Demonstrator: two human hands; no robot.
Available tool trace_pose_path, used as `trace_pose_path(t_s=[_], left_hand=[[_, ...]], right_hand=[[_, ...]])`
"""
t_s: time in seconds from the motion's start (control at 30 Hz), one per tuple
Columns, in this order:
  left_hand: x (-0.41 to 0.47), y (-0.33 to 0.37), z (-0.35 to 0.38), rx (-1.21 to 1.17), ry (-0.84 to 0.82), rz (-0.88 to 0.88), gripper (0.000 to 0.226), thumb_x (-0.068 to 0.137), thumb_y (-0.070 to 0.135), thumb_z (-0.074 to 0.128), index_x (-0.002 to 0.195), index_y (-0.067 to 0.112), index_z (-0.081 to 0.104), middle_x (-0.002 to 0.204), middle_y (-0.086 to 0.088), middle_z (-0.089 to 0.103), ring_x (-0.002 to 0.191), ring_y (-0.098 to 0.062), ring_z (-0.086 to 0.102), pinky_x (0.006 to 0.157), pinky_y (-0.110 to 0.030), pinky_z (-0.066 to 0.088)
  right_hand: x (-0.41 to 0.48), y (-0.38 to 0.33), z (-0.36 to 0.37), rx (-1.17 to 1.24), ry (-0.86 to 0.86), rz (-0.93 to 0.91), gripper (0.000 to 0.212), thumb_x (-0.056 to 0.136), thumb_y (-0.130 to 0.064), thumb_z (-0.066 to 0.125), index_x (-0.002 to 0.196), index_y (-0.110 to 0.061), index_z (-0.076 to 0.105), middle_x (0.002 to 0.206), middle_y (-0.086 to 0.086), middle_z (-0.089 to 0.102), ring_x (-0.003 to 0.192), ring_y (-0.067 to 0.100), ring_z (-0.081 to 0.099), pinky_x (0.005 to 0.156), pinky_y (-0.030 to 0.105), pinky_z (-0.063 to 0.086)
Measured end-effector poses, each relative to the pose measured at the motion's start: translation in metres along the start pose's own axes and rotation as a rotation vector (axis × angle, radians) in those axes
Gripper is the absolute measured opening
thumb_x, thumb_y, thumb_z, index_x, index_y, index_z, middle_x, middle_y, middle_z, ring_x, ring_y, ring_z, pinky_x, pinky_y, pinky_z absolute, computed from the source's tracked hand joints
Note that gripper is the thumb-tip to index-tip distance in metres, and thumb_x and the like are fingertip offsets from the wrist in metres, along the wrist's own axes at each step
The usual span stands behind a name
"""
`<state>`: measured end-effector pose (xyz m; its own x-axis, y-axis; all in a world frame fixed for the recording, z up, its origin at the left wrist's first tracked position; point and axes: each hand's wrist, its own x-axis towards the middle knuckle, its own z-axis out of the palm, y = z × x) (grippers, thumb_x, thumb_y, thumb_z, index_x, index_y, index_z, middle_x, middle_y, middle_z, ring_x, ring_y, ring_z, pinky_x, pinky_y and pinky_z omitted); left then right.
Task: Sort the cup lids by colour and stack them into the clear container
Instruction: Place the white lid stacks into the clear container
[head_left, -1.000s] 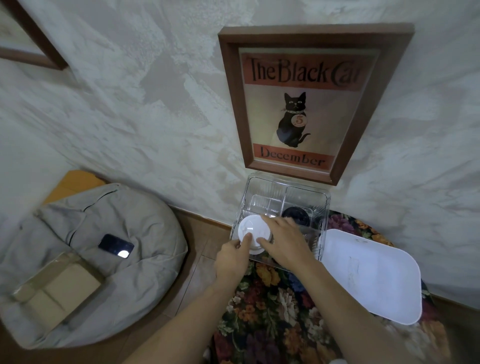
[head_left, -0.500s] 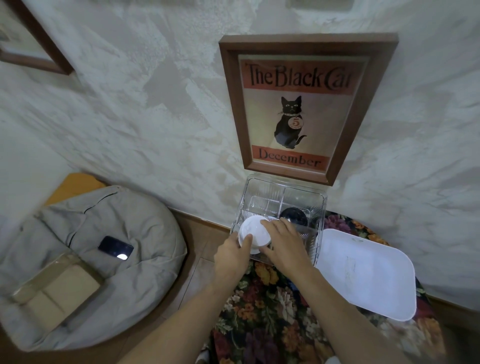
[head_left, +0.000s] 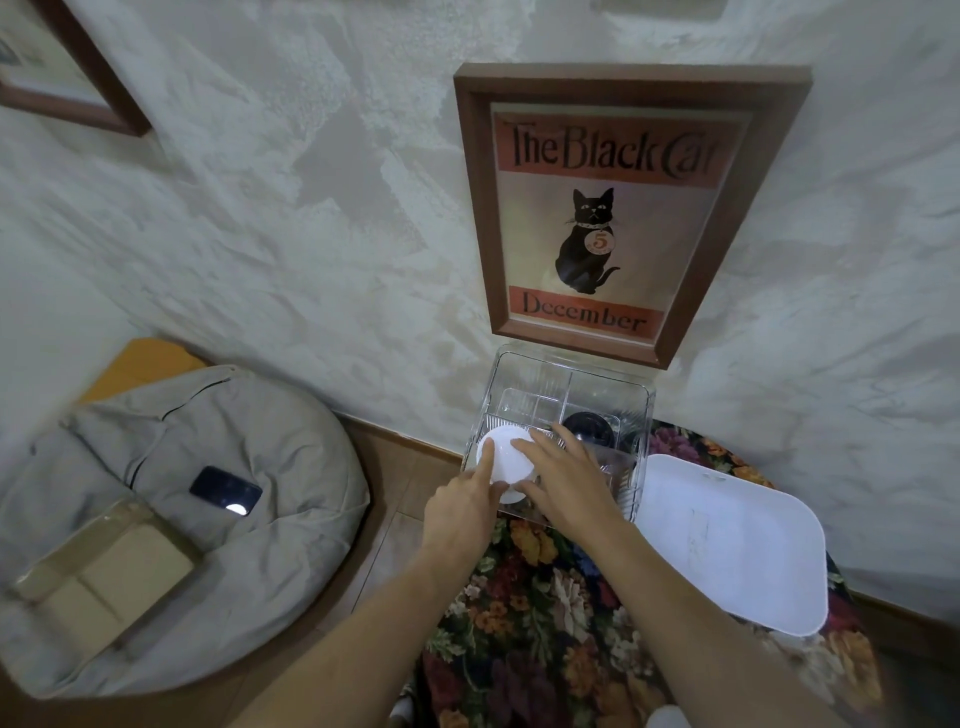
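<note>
A clear container (head_left: 644, 410) with inner dividers stands on a floral-covered table against the wall. A white cup lid (head_left: 508, 462) sits at the container's near-left part, held between both hands. My left hand (head_left: 460, 512) touches its left and near edge with the index finger stretched out. My right hand (head_left: 563, 475) lies over its right edge, fingers spread on top. Black lids (head_left: 587, 427) sit in the container's right compartment, partly hidden behind my right hand.
The container's white cover (head_left: 727, 540) lies flat to the right on the floral cloth (head_left: 535, 613). A framed cat poster (head_left: 618, 208) leans on the wall behind. To the left, a grey beanbag (head_left: 208, 519) holds a phone (head_left: 224, 491) and a cardboard box (head_left: 98, 577).
The white lid and both hands have stayed at the container's near-left part. My left index finger has stretched out along the lid's edge, and the view has shifted slightly.
</note>
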<state>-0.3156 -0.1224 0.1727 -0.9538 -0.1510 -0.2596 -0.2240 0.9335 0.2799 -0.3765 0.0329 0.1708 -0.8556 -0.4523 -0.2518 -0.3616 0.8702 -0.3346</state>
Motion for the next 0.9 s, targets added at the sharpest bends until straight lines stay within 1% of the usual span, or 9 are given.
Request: trace_pose_path(t_s=[0.1, 0.23, 0.37, 0.53, 0.6, 0.7, 0.77, 0.83, 0.9], left_hand=[[0.006, -0.004, -0.001, 0.082, -0.040, -0.023, 0.066, 0.110, 0.042, 0.041, 0.164, 0.027, 0.006, 0.111, -0.011, 0.072, 0.095, -0.031, 0.069, 0.070, -0.034, 0.040], [0.010, 0.004, -0.014, 0.172, -0.085, -0.001, 0.066, 0.110, 0.048, 0.035, 0.164, 0.024, 0.007, 0.115, -0.014, 0.070, 0.102, -0.033, 0.068, 0.075, -0.037, 0.045], [0.004, 0.012, -0.028, 0.278, -0.076, 0.057, 0.069, 0.108, 0.055, 0.032, 0.163, 0.020, 0.010, 0.121, -0.012, 0.070, 0.106, -0.030, 0.069, 0.080, -0.038, 0.052], [-0.006, 0.017, -0.030, 0.420, -0.068, 0.129, 0.065, 0.109, 0.049, 0.031, 0.164, 0.021, 0.008, 0.116, -0.011, 0.071, 0.098, -0.028, 0.071, 0.074, -0.036, 0.053], [-0.011, 0.020, -0.028, 0.449, -0.051, 0.151, 0.066, 0.109, 0.048, 0.031, 0.164, 0.021, 0.006, 0.113, -0.009, 0.071, 0.094, -0.026, 0.071, 0.069, -0.036, 0.052], [-0.021, 0.022, -0.027, 0.469, -0.002, 0.175, 0.066, 0.109, 0.047, 0.031, 0.164, 0.021, 0.006, 0.106, -0.006, 0.071, 0.086, -0.024, 0.070, 0.060, -0.034, 0.046], [-0.029, 0.026, -0.022, 0.470, 0.022, 0.222, 0.066, 0.109, 0.046, 0.033, 0.164, 0.021, 0.007, 0.106, -0.004, 0.069, 0.085, -0.024, 0.069, 0.060, -0.035, 0.047], [-0.040, 0.031, -0.013, 0.432, 0.043, 0.289, 0.067, 0.108, 0.045, 0.036, 0.164, 0.020, 0.010, 0.118, -0.004, 0.066, 0.096, -0.027, 0.068, 0.068, -0.038, 0.053], [-0.053, 0.037, -0.001, 0.389, 0.060, 0.374, 0.070, 0.106, 0.045, 0.040, 0.164, 0.016, 0.013, 0.136, -0.005, 0.059, 0.120, -0.029, 0.060, 0.089, -0.040, 0.054]], right_hand=[[-0.002, -0.005, 0.003, -0.011, -0.016, 0.019, 0.058, 0.106, -0.043, 0.048, 0.160, -0.037, 0.026, 0.170, -0.007, 0.019, 0.159, 0.027, 0.003, 0.125, 0.053, 0.016], [-0.008, -0.011, 0.001, -0.064, -0.037, 0.024, 0.067, 0.107, -0.038, 0.048, 0.164, -0.031, 0.014, 0.173, 0.000, 0.008, 0.159, 0.031, -0.003, 0.126, 0.050, 0.009], [-0.021, -0.010, -0.006, -0.080, -0.007, 0.026, 0.067, 0.106, -0.034, 0.047, 0.164, -0.029, 0.014, 0.172, 0.004, 0.010, 0.159, 0.032, 0.001, 0.126, 0.049, 0.009], [-0.045, -0.002, -0.014, -0.111, -0.029, 0.049, 0.065, 0.107, -0.036, 0.042, 0.164, -0.026, 0.013, 0.172, 0.005, 0.009, 0.159, 0.030, 0.001, 0.126, 0.050, 0.007], [-0.059, 0.003, -0.017, -0.131, -0.030, 0.066, 0.064, 0.108, -0.037, 0.040, 0.164, -0.026, 0.012, 0.172, 0.007, 0.009, 0.159, 0.031, 0.002, 0.127, 0.052, 0.007], [-0.080, 0.010, -0.016, -0.144, -0.001, 0.075, 0.062, 0.108, -0.039, 0.039, 0.164, -0.024, 0.015, 0.172, 0.009, 0.011, 0.159, 0.032, 0.003, 0.127, 0.052, 0.007], [-0.093, 0.016, -0.013, -0.135, 0.004, 0.093, 0.063, 0.109, -0.042, 0.038, 0.164, -0.025, 0.014, 0.172, 0.008, 0.009, 0.159, 0.031, 0.001, 0.128, 0.050, 0.006], [-0.107, 0.021, -0.008, -0.128, -0.008, 0.127, 0.064, 0.109, -0.045, 0.037, 0.164, -0.025, 0.010, 0.172, 0.007, 0.006, 0.159, 0.031, -0.001, 0.127, 0.050, 0.007], [-0.124, 0.027, -0.003, -0.136, -0.022, 0.159, 0.066, 0.109, -0.046, 0.036, 0.164, -0.025, 0.007, 0.173, 0.007, 0.003, 0.159, 0.031, -0.002, 0.128, 0.051, 0.007]])
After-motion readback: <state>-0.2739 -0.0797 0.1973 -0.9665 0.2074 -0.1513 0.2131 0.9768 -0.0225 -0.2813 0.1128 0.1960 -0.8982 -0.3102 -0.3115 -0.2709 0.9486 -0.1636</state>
